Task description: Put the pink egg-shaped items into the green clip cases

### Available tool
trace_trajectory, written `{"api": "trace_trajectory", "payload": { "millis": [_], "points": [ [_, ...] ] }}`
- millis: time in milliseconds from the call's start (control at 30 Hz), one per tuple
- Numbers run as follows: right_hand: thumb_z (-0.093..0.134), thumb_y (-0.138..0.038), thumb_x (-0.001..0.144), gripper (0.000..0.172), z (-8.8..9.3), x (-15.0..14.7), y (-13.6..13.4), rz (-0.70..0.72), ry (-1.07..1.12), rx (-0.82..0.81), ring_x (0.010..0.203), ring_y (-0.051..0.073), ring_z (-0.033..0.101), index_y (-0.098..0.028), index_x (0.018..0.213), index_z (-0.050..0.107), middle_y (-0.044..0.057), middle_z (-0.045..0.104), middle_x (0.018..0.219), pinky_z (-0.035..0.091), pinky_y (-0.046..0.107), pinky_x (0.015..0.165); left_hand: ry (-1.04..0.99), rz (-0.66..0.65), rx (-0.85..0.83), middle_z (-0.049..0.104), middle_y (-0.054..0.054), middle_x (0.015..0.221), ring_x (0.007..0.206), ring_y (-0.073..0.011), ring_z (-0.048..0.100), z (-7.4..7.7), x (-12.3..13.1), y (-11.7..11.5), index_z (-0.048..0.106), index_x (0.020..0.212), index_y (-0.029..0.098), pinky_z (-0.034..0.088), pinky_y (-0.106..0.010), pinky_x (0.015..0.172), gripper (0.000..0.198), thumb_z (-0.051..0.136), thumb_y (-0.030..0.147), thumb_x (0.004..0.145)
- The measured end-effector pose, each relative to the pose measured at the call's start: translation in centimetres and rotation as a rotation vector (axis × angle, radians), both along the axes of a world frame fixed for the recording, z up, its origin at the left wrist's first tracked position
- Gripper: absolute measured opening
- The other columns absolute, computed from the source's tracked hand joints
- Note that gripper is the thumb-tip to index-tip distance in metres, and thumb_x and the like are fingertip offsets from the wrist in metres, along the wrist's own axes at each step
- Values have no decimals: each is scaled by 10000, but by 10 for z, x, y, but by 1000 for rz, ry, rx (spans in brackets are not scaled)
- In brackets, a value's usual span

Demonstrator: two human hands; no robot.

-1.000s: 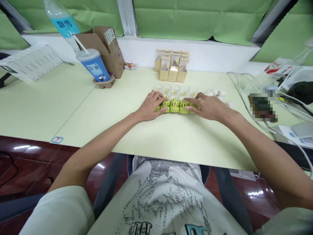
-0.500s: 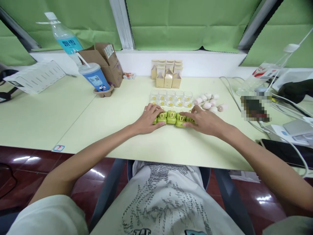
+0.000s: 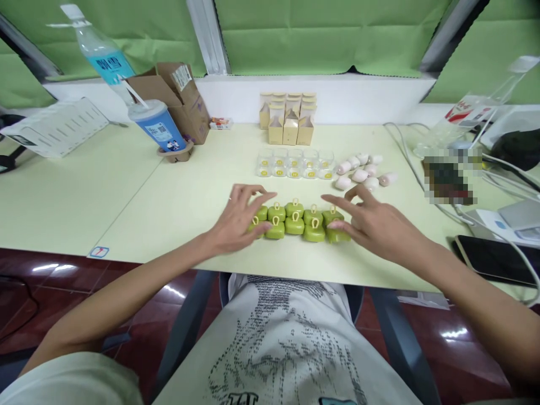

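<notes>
Green looped caps [image 3: 294, 226] stood mid-frame in 2 rows, grouped but uneven; clear cups [image 3: 295, 163] behind made 2 tidy rows, while pale pieces [image 3: 360, 175], right of centre, lay unaligned. The left hand [image 3: 238, 222] and right hand [image 3: 371, 225] were spread at the caps' ends, contact unclear.

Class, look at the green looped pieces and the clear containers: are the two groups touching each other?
Apart. The head view shows a strip of pale tabletop between the green looped pieces and the clear containers.
</notes>
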State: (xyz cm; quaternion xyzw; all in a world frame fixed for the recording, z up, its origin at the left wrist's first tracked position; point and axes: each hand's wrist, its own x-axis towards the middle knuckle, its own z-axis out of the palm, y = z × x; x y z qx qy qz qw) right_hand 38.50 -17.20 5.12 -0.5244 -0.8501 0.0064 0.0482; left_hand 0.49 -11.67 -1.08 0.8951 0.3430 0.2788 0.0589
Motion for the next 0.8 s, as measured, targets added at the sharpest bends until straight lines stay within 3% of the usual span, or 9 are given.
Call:
{"api": "trace_trajectory", "payload": {
  "millis": [100, 167, 233, 333, 500, 600, 800],
  "points": [
    [467, -579, 1215, 572, 14, 18, 14, -43, 207, 47, 1186, 404, 778, -256, 1584, 762, 223, 681, 1405, 674, 597, 1053, -19, 36, -69, 742, -147, 1480, 1414, -350, 607, 25, -15, 22, 740, 1553, 302, 551, -617, 1281, 600, 481, 728, 1219],
    [518, -425, 1152, 481, 20, 25, 29, -63, 272, -17, 1336, 446, 727, -260, 1521, 779, 214, 708, 1352, 626, 678, 1174, 27, -47, -264, 775, -152, 1499, 1375, -324, 692, 38, -21, 39, 752, 1547, 278, 644, -502, 1141, 604, 624, 727, 1164],
    [522, -336, 1091, 483, 20, 24, 47, -75, 284, -74, 1290, 442, 733, -268, 1471, 811, 203, 728, 1337, 607, 706, 1183, 93, -129, -455, 836, -144, 1464, 1270, -280, 782, 46, -22, 53, 768, 1543, 260, 664, -379, 968, 608, 697, 701, 1131],
    [514, -306, 1062, 506, 12, 8, 68, -25, 275, -130, 1223, 423, 760, -270, 1411, 879, 183, 769, 1333, 605, 669, 1173, 157, -208, -591, 901, -110, 1383, 1174, -235, 846, 51, -18, 63, 813, 1514, 256, 641, -321, 924, 565, 770, 636, 1098],
    [541, -241, 1047, 577, 5, -36, 78, 117, 196, -241, 1251, 434, 769, -155, 1512, 872, 227, 796, 1367, 601, 618, 1191, 174, -190, -603, 928, -83, 1349, 1099, -235, 855, 49, -12, 64, 889, 1404, 268, 621, -322, 879, 535, 801, 670, 1061],
    [542, -201, 1048, 605, 5, -54, 76, 153, 145, -253, 1294, 436, 758, -111, 1565, 842, 257, 770, 1392, 597, 593, 1205, 156, -176, -603, 921, -94, 1361, 1123, -241, 852, 47, -13, 62, 876, 1435, 255, 635, -327, 904, 577, 780, 692, 1071],
    [559, -261, 1061, 527, 4, -48, 75, 161, 241, -216, 1249, 411, 749, -210, 1475, 881, 207, 747, 1343, 606, 620, 1190, 152, -161, -611, 916, -85, 1348, 1161, -259, 860, 47, -21, 66, 841, 1521, 284, 675, -358, 988, 701, 853, 756, 1003]
  ]
}}
